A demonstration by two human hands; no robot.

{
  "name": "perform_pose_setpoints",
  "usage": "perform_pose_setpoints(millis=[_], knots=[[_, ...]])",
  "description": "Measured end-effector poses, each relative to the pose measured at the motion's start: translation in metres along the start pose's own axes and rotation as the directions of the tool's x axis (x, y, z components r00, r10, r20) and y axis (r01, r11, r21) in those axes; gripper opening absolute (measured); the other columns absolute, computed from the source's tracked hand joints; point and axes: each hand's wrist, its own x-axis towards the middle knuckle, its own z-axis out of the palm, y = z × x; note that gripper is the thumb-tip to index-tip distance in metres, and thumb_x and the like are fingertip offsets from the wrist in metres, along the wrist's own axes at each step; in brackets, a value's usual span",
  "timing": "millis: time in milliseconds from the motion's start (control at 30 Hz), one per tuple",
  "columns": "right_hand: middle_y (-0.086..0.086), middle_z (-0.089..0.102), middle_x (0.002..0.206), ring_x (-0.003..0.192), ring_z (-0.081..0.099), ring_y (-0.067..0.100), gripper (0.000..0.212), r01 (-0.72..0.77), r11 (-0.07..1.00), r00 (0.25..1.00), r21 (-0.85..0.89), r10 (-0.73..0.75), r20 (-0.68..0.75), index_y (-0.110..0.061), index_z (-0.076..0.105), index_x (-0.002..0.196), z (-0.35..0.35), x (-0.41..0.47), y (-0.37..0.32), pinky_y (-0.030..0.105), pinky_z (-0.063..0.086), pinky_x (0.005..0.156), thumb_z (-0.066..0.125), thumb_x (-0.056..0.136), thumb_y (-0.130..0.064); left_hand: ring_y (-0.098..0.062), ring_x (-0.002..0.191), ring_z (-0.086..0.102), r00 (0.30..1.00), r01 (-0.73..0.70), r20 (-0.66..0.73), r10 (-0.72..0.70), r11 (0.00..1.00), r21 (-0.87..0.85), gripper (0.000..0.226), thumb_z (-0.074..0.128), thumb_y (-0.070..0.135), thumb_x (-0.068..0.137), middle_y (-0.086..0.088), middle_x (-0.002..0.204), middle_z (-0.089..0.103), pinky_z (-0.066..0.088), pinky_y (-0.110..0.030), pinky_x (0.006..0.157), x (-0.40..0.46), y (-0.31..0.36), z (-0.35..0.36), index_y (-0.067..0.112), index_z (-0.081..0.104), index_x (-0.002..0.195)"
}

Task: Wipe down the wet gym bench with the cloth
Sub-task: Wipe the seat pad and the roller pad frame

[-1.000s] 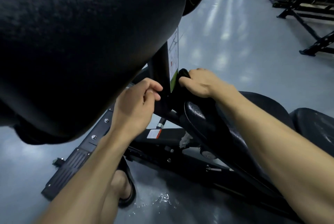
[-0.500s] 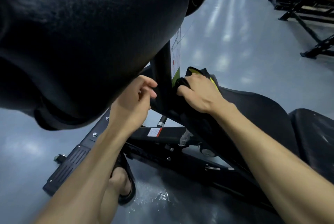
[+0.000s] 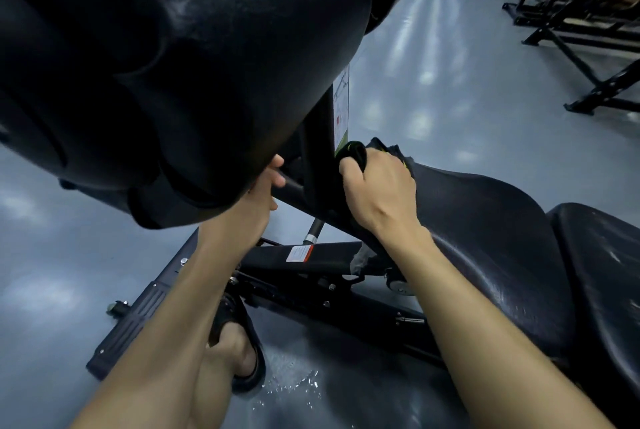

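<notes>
The black gym bench seat pad (image 3: pixel 491 238) fills the right middle, its surface shiny and wet. My right hand (image 3: pixel 379 186) grips a dark cloth (image 3: pixel 353 153) with a yellow-green edge and presses it where the seat's front end meets the black upright post (image 3: pixel 317 151). My left hand (image 3: pixel 261 187) reaches under the large black roller pad (image 3: pixel 180 64), and that pad hides part of the hand. Its fingers lie against the post's left side; whether they curl round the tube is hidden.
A second black pad (image 3: pixel 602 276) continues to the right. The bench's black base frame (image 3: pixel 311 255) and foot plate (image 3: pixel 138 310) lie on the grey floor. My sandalled foot (image 3: pixel 239 349) stands beside a puddle (image 3: pixel 291 380). Other gym racks (image 3: pixel 581 12) stand far right.
My right hand with the cloth has moved a little way down the post towards the seat's front end. My left hand has slid further up under the roller pad.
</notes>
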Motion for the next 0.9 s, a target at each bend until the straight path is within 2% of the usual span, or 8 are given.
perform_pose_setpoints(millis=[167,267,367,433,500,633,767,900], knots=[[0.008,0.056,0.062,0.065,0.053,0.032,0.044,-0.148,0.989,0.987,-0.015,0.146,-0.063,-0.008,0.049,0.061,0.011,0.009,-0.021,0.044,0.048,0.072,0.038,0.088,-0.041,-0.03,0.082,0.065,0.993,0.105,0.055,-0.107,0.994,0.037,0.022,0.049,0.023,0.094,-0.009,0.097,0.074,0.055,-0.052,0.08,-0.002,-0.006,-0.014,0.03,0.07,0.091],[0.007,0.061,0.081,0.085,0.055,0.032,0.048,-0.036,0.973,0.999,-0.226,0.031,-0.025,-0.01,0.062,0.081,0.029,-0.022,-0.027,0.05,0.044,0.1,0.034,0.085,-0.049,-0.026,0.094,0.061,0.973,0.161,0.151,-0.174,0.983,0.091,0.023,0.043,0.045,0.079,-0.002,0.105,0.069,0.049,-0.051,0.096,-0.005,-0.001,-0.013,0.033,0.063,0.083],[0.009,0.061,0.088,0.092,0.056,0.033,0.041,0.177,0.944,0.984,-0.277,-0.165,0.068,-0.011,0.065,0.088,0.028,-0.054,-0.019,0.05,0.039,0.107,0.043,0.084,-0.045,-0.024,0.077,0.069,0.996,0.073,0.057,-0.074,0.997,0.009,0.021,0.047,0.038,0.087,0.007,0.088,0.075,0.056,-0.045,0.08,-0.007,0.005,-0.007,0.039,0.068,0.09],[0.007,0.063,0.085,0.086,0.057,0.034,0.033,0.143,0.979,0.99,-0.142,-0.141,0.026,-0.016,0.068,0.088,0.01,-0.036,-0.008,0.043,0.045,0.09,0.046,0.086,-0.041,-0.013,0.065,0.067,0.999,0.013,0.039,-0.013,1.0,-0.012,0.026,0.047,0.022,0.098,0.01,0.087,0.075,0.052,-0.036,0.072,-0.01,0.008,-0.003,0.036,0.069,0.094],[0.001,0.065,0.083,0.08,0.057,0.029,0.028,-0.057,0.99,0.997,0.126,0.062,-0.036,-0.018,0.064,0.083,-0.011,-0.01,0.001,0.038,0.045,0.075,0.047,0.09,-0.039,-0.005,0.059,0.063,0.999,-0.018,0.042,0.018,1.0,-0.006,0.029,0.046,0.015,0.1,0.01,0.088,0.074,0.049,-0.027,0.068,-0.011,0.005,0.0,0.033,0.069,0.098],[-0.001,0.065,0.081,0.09,0.063,0.026,0.031,-0.444,0.757,0.856,0.479,0.516,-0.021,-0.017,0.06,0.074,-0.052,0.019,0.028,0.035,0.046,0.076,0.051,0.095,-0.038,-0.002,0.058,0.063,0.998,-0.043,0.05,0.043,0.999,-0.001,0.03,0.045,0.011,0.1,0.008,0.089,0.074,0.052,-0.023,0.065,-0.011,0.005,0.002,0.029,0.068,0.101],[-0.005,0.064,0.087,0.09,0.061,0.018,0.028,-0.394,0.65,0.78,0.65,0.611,-0.138,-0.017,0.062,0.083,-0.086,0.041,0.06,0.032,0.049,0.084,0.054,0.095,-0.042,-0.004,0.059,0.062,0.994,-0.068,0.082,0.067,0.998,0.005,0.028,0.043,0.012,0.102,0.008,0.09,0.073,0.054,-0.027,0.068,-0.009,0.01,0.009,0.028,0.067,0.103],[0.008,0.07,0.112,0.108,0.061,0.027,0.045,-0.327,0.926,0.943,0.188,0.307,0.127,-0.019,0.07,0.11,-0.051,0.034,0.072,0.041,0.045,0.098,0.053,0.087,-0.053,-0.005,0.063,0.065,0.989,-0.088,0.124,0.081,0.995,0.05,0.03,0.043,0.017,0.102,0.019,0.089,0.07,0.055,-0.03,0.071,-0.011,0.01,0.017,0.036,0.065,0.1]])
